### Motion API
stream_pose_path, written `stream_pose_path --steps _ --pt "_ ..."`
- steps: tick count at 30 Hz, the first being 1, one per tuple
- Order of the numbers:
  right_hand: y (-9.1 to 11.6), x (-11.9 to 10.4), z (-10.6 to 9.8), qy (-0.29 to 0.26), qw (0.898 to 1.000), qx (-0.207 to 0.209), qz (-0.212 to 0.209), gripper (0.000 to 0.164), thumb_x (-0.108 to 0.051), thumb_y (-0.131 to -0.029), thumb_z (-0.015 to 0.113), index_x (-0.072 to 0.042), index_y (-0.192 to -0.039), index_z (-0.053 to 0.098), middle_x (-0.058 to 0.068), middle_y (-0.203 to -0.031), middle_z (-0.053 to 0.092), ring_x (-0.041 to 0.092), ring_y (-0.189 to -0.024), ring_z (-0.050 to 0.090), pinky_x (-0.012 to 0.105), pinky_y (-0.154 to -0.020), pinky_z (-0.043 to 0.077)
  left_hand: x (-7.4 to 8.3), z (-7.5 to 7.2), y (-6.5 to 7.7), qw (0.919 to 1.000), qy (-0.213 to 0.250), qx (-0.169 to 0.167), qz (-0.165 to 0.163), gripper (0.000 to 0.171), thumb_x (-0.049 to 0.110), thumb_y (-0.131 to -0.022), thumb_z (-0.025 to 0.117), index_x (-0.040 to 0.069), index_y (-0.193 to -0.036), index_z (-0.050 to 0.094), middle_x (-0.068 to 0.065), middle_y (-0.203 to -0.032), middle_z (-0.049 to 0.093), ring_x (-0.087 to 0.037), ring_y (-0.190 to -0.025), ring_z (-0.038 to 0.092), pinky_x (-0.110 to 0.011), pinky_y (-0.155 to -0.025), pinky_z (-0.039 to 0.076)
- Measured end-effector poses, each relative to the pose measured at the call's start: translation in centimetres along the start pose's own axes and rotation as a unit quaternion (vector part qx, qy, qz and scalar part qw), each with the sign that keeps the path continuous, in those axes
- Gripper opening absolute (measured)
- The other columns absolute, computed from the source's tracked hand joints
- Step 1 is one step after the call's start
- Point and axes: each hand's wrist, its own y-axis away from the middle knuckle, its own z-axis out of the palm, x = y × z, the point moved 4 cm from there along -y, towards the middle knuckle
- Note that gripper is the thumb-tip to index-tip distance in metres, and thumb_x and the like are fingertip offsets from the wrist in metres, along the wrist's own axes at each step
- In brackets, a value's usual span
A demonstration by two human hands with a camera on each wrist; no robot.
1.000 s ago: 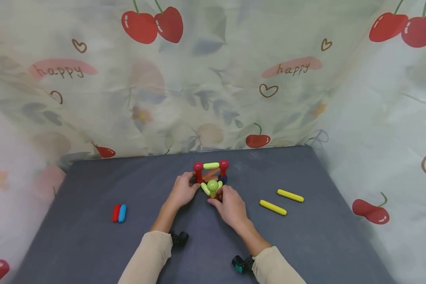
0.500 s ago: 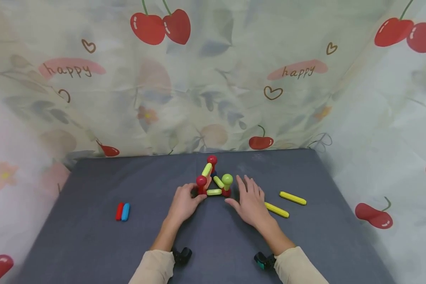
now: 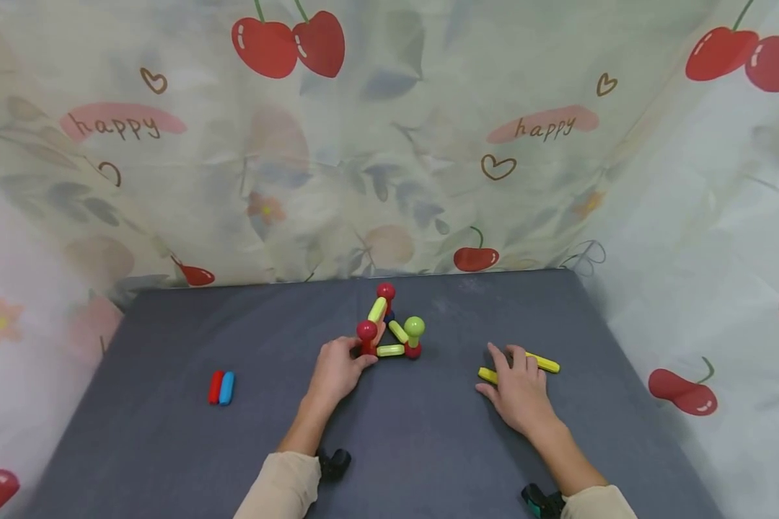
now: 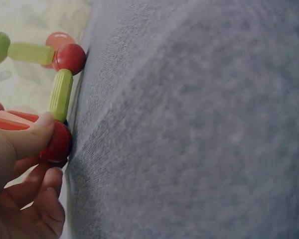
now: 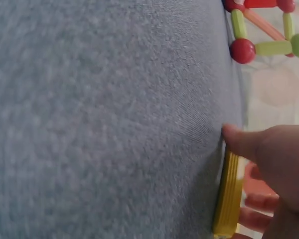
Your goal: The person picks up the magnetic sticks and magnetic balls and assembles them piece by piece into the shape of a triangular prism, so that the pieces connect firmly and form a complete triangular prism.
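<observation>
A magnetic stick-and-ball frame stands at the table's back middle, with red balls, a green ball (image 3: pixel 415 326), light-green rods (image 3: pixel 391 350) and orange rods. My left hand (image 3: pixel 337 369) pinches its near left corner, thumb and fingers around the low red ball (image 4: pixel 58 143). To the right, my right hand (image 3: pixel 524 396) hovers with spread fingers over the nearer yellow rod (image 3: pixel 488 375), mostly covering it. In the right wrist view the thumb is right at one end of this yellow rod (image 5: pixel 228 196), other fingers behind it. A second yellow rod (image 3: pixel 545 362) shows just beyond the fingers.
A red rod (image 3: pixel 216 387) and a blue rod (image 3: pixel 226 388) lie side by side on the left of the dark grey tabletop (image 3: pixel 415 447). A printed cloth (image 3: pixel 363 202) hangs behind the table's back edge.
The frame has been turned, bringing its green-ball corner to the right. My right hand has let go of it and moved right to the yellow rods; the left hand stays on the frame.
</observation>
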Motion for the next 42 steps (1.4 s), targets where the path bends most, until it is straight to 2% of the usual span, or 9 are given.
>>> stream_pose_path --steps 7,15,18,21,24,26,32,39,42 --pt "-0.1 -0.4 -0.7 0.024 0.999 0.019 -0.034 0.029 -0.018 -0.091 0.078 -0.009 -0.117 0.071 0.01 -0.101 0.061 0.032 -0.093 0.058 0.046 -0.075 0.044 0.0 -0.1 0.0 0.9994 0.007 -0.011 -0.034 0.041 0.032 -0.086 0.083 0.008 -0.119 0.076 -0.01 -0.117 0.076 -0.028 -0.109 0.068 -0.047 -0.097 0.055" --pt "-4.2 -4.7 -3.9 -0.078 0.991 0.08 -0.08 0.03 -0.023 -0.093 0.076 -0.013 -0.12 0.071 0.007 -0.102 0.065 0.025 -0.089 0.058 0.04 -0.077 0.043 -0.1 -0.6 0.0 0.9987 0.006 -0.012 -0.049 0.045 0.032 -0.085 0.084 0.006 -0.12 0.075 -0.014 -0.121 0.074 -0.032 -0.115 0.067 -0.05 -0.098 0.054" --pt "-5.9 -7.4 -5.8 -0.15 0.978 0.106 -0.096 0.031 -0.023 -0.094 0.074 -0.012 -0.124 0.069 0.006 -0.106 0.065 0.024 -0.095 0.061 0.04 -0.082 0.048 -0.1 -0.6 -0.1 0.9979 0.009 -0.017 -0.062 0.046 0.033 -0.085 0.084 0.007 -0.122 0.074 -0.013 -0.124 0.073 -0.032 -0.118 0.066 -0.05 -0.099 0.054" --pt "-7.2 -10.2 -7.0 -0.232 0.956 0.134 -0.121 0.031 -0.018 -0.095 0.073 -0.012 -0.124 0.066 0.005 -0.108 0.064 0.022 -0.099 0.064 0.04 -0.085 0.054 -0.1 -0.6 -0.1 0.9974 0.011 -0.024 -0.068 0.046 0.033 -0.085 0.084 0.008 -0.122 0.074 -0.013 -0.123 0.073 -0.032 -0.119 0.066 -0.05 -0.099 0.054" --pt "-8.0 -12.8 -7.3 -0.295 0.933 0.141 -0.151 0.03 -0.015 -0.095 0.073 -0.012 -0.124 0.064 0.005 -0.112 0.065 0.021 -0.103 0.067 0.041 -0.088 0.057 0.1 -0.6 -0.2 0.9972 0.01 -0.025 -0.071 0.044 0.033 -0.085 0.084 0.008 -0.12 0.075 -0.012 -0.12 0.074 -0.031 -0.117 0.067 -0.049 -0.099 0.054" --pt "-8.4 -14.2 -6.9 -0.313 0.926 0.131 -0.166 0.031 -0.015 -0.095 0.073 -0.011 -0.124 0.064 0.006 -0.114 0.065 0.024 -0.106 0.068 0.041 -0.092 0.057 0.2 -0.6 -0.3 0.9972 0.011 -0.022 -0.071 0.043 0.033 -0.085 0.084 0.008 -0.119 0.075 -0.011 -0.118 0.075 -0.031 -0.116 0.067 -0.049 -0.099 0.054" --pt "-9.1 -15.4 -4.1 -0.284 0.941 0.091 -0.157 0.031 -0.018 -0.093 0.076 -0.011 -0.121 0.066 0.008 -0.114 0.066 0.025 -0.107 0.065 0.042 -0.09 0.057 0.3 -0.5 -0.3 0.9975 0.016 -0.024 -0.065 0.043 0.032 -0.085 0.084 0.007 -0.119 0.075 -0.011 -0.118 0.076 -0.031 -0.115 0.068 -0.049 -0.098 0.054" --pt "-9.0 -15.2 -1.8 -0.173 0.964 0.109 -0.172 0.028 -0.02 -0.085 0.085 -0.01 -0.108 0.074 0.008 -0.109 0.064 0.026 -0.093 0.056 0.042 -0.082 0.049 0.2 -0.6 -0.2 0.9988 0.012 -0.016 -0.046 0.039 0.031 -0.085 0.085 0.007 -0.114 0.077 -0.01 -0.112 0.077 -0.029 -0.107 0.07 -0.047 -0.093 0.056" --pt "-8.5 -15.4 -1.2 -0.124 0.966 0.128 -0.188 0.027 -0.022 -0.081 0.088 -0.013 -0.104 0.077 0.005 -0.108 0.064 0.027 -0.092 0.055 0.043 -0.082 0.047 0.2 -0.7 -0.3 0.9991 0.005 -0.016 -0.039 0.038 0.031 -0.084 0.085 0.007 -0.113 0.077 -0.01 -0.11 0.078 -0.029 -0.103 0.07 -0.047 -0.091 0.056"
